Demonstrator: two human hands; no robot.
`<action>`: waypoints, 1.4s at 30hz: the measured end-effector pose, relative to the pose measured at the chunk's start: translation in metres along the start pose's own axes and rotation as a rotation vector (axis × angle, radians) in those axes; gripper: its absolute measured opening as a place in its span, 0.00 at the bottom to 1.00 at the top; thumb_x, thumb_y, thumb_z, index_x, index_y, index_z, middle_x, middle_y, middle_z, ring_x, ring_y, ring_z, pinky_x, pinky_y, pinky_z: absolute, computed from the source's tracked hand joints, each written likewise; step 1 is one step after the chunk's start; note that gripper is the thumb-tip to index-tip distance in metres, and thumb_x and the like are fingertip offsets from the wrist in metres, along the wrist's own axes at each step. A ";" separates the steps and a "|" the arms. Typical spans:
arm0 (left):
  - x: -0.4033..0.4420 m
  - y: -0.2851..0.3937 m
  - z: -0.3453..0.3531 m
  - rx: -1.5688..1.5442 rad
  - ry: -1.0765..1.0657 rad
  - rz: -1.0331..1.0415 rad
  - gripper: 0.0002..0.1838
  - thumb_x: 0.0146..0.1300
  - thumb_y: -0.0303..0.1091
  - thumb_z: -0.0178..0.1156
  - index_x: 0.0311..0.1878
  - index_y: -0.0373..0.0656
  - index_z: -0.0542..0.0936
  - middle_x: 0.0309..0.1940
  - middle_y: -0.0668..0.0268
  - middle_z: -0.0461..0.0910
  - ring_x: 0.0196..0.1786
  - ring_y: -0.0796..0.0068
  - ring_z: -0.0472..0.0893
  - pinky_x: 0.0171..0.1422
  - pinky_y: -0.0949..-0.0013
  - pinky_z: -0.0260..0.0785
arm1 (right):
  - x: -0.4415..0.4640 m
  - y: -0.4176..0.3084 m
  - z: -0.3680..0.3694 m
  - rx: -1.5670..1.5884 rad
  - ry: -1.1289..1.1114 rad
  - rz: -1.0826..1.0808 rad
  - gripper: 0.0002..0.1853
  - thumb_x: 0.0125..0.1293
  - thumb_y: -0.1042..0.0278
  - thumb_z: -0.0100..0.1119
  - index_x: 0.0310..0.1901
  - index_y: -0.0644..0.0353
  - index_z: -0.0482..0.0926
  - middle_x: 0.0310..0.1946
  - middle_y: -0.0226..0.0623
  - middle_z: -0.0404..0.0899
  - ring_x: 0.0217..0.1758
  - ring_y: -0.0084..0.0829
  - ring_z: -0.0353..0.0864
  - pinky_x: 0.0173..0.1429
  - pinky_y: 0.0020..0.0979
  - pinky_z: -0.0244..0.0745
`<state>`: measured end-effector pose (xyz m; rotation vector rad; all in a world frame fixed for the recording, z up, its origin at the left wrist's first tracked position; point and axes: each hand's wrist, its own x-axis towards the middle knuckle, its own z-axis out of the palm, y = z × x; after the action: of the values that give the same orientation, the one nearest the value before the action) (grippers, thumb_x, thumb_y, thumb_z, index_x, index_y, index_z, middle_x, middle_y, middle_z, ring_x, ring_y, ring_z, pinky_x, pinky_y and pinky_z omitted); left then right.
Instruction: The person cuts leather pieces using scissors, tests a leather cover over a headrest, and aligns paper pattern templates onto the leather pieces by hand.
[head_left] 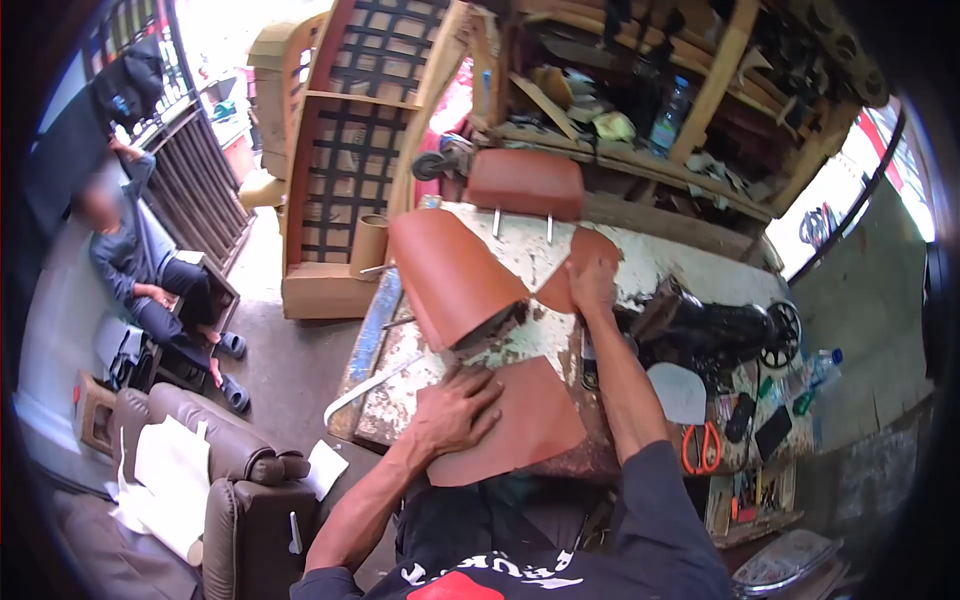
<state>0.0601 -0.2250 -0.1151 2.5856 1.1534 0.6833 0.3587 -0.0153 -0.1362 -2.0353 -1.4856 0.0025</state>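
My left hand (460,410) lies flat with spread fingers on a large brown leather piece (520,425) at the table's near edge. Farther off, my right hand (594,285) is closed on a smaller, pointed brown leather piece (592,246); its fingertips are partly hidden. Between and left of my hands rests a curved, brown leather-covered part (450,270), its dark underside facing me. Behind it stands a brown headrest (525,183) with two metal posts.
A black sewing machine (715,325) and orange-handled scissors (701,448) are on the right. A white strip (370,385) overhangs the worn table (640,255) at left. Cluttered shelves (640,165) rise behind. A person (150,250) sits at far left, near a brown armchair (250,510).
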 end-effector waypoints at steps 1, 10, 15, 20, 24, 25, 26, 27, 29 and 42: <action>-0.001 -0.002 0.002 -0.008 0.007 0.020 0.23 0.70 0.45 0.64 0.63 0.45 0.86 0.67 0.52 0.81 0.71 0.49 0.78 0.82 0.45 0.64 | 0.008 0.003 0.006 -0.191 -0.009 -0.017 0.25 0.70 0.46 0.65 0.53 0.62 0.85 0.64 0.52 0.78 0.62 0.55 0.83 0.63 0.57 0.78; 0.004 -0.020 0.007 -0.046 -0.060 0.091 0.25 0.68 0.45 0.63 0.66 0.48 0.84 0.70 0.56 0.79 0.74 0.53 0.76 0.83 0.46 0.63 | -0.009 -0.008 -0.033 0.006 0.331 -0.287 0.16 0.79 0.58 0.55 0.48 0.62 0.86 0.40 0.51 0.89 0.45 0.50 0.91 0.46 0.48 0.84; 0.015 -0.030 0.002 -0.072 -0.169 0.169 0.26 0.69 0.47 0.61 0.68 0.50 0.82 0.74 0.59 0.77 0.77 0.55 0.73 0.86 0.46 0.57 | -0.147 -0.046 -0.139 0.537 0.110 0.152 0.16 0.82 0.60 0.56 0.48 0.67 0.82 0.30 0.46 0.86 0.26 0.37 0.87 0.37 0.40 0.79; 0.022 -0.033 0.001 -0.098 -0.144 0.213 0.24 0.63 0.45 0.64 0.62 0.50 0.86 0.69 0.58 0.80 0.75 0.54 0.75 0.84 0.44 0.61 | -0.282 -0.018 -0.125 0.832 -0.118 0.495 0.17 0.84 0.58 0.54 0.50 0.68 0.79 0.28 0.38 0.83 0.25 0.29 0.88 0.26 0.31 0.83; 0.023 -0.022 -0.001 -0.107 -0.145 0.185 0.22 0.62 0.35 0.64 0.61 0.46 0.86 0.67 0.54 0.81 0.74 0.52 0.76 0.80 0.48 0.67 | -0.300 -0.026 -0.148 0.795 -0.106 0.424 0.15 0.83 0.63 0.56 0.56 0.68 0.79 0.30 0.37 0.84 0.26 0.27 0.88 0.27 0.28 0.83; 0.026 -0.019 -0.003 -0.152 -0.135 0.134 0.22 0.61 0.31 0.64 0.61 0.44 0.86 0.65 0.52 0.82 0.73 0.51 0.77 0.78 0.50 0.70 | -0.298 -0.027 -0.149 0.794 -0.107 0.373 0.14 0.82 0.66 0.58 0.59 0.68 0.79 0.32 0.37 0.84 0.26 0.25 0.88 0.27 0.26 0.82; 0.028 -0.015 -0.004 -0.148 -0.140 0.145 0.22 0.61 0.31 0.64 0.61 0.44 0.86 0.65 0.52 0.82 0.73 0.51 0.77 0.78 0.50 0.70 | -0.300 -0.019 -0.148 0.800 -0.096 0.378 0.14 0.82 0.66 0.58 0.59 0.68 0.79 0.32 0.37 0.84 0.26 0.25 0.88 0.27 0.26 0.82; 0.028 -0.007 -0.003 -0.207 -0.099 -0.014 0.23 0.60 0.28 0.63 0.60 0.43 0.86 0.62 0.52 0.84 0.70 0.50 0.78 0.77 0.51 0.71 | -0.304 -0.008 -0.144 0.699 -0.177 0.316 0.14 0.81 0.68 0.58 0.60 0.69 0.80 0.33 0.37 0.85 0.26 0.24 0.88 0.27 0.26 0.82; 0.033 0.012 -0.008 -0.337 -0.017 -0.228 0.20 0.62 0.23 0.59 0.57 0.37 0.85 0.51 0.47 0.86 0.62 0.45 0.80 0.70 0.49 0.73 | -0.303 -0.002 -0.143 0.599 -0.259 0.251 0.14 0.80 0.70 0.58 0.61 0.69 0.81 0.34 0.38 0.86 0.27 0.24 0.88 0.28 0.26 0.82; 0.030 0.066 0.044 -0.123 0.145 -0.240 0.19 0.67 0.32 0.65 0.60 0.40 0.85 0.63 0.53 0.82 0.67 0.51 0.76 0.74 0.50 0.63 | -0.306 -0.005 -0.139 0.750 -0.159 0.343 0.12 0.78 0.75 0.57 0.57 0.69 0.84 0.39 0.47 0.90 0.29 0.32 0.92 0.31 0.32 0.87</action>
<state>0.1424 -0.2470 -0.1180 2.2799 1.3903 0.8669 0.2891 -0.3437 -0.1255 -1.6431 -0.9798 0.7574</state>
